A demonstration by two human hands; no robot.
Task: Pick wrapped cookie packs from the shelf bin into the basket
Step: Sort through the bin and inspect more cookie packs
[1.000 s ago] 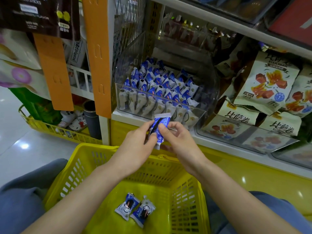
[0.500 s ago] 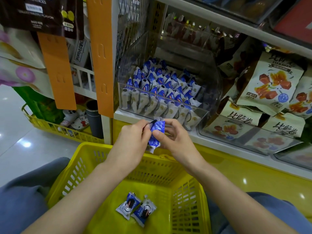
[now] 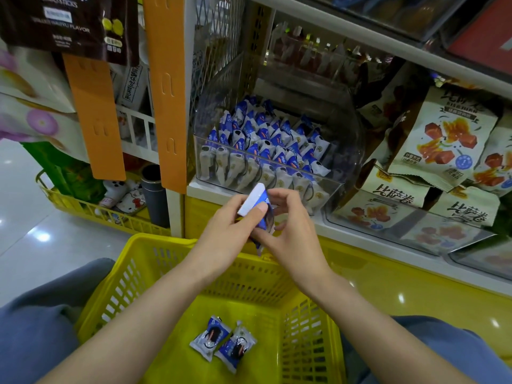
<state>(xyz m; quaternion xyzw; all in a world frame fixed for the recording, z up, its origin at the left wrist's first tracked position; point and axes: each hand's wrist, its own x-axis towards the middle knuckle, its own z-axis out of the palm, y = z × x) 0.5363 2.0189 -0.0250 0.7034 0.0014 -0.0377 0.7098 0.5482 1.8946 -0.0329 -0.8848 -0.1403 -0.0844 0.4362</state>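
Blue-and-white, the wrapped cookie pack [image 3: 256, 202] is pinched between your hands: your left hand [image 3: 227, 228] grips its upper end and your right hand [image 3: 291, 234] nips the lower edge. You hold it above the yellow basket [image 3: 133, 273], at its far rim, just before the clear shelf bin [image 3: 332, 187]. Two packs [image 3: 212, 338] lie touching on the basket floor
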